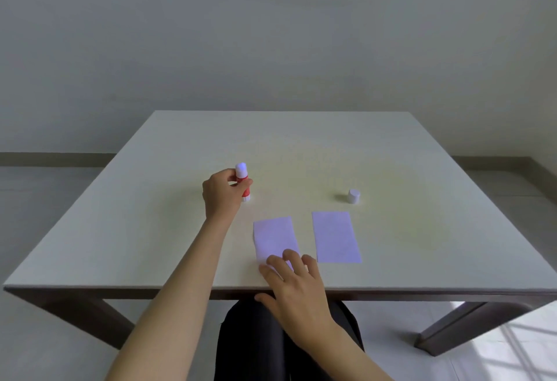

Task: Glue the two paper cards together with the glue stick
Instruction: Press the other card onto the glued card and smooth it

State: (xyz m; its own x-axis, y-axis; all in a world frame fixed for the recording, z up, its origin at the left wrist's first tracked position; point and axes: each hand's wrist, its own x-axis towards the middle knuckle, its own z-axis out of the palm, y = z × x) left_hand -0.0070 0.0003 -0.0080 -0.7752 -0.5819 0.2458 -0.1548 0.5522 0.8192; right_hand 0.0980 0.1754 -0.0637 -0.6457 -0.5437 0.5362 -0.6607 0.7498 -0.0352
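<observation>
Two pale paper cards lie side by side near the table's front edge. The left card (275, 236) has its near end under the spread fingers of my right hand (294, 284), which rests flat on it. The right card (336, 236) lies free. A red glue stick (243, 180) stands upright on the table to the far left of the cards, uncapped, its white glue tip showing. My left hand (221, 192) is wrapped around its body. The white cap (354, 196) stands alone behind the right card.
The cards, stick and cap are on a white square table (150, 230) with dark legs. My dark-clothed lap shows below the front edge. A plain wall stands behind the table.
</observation>
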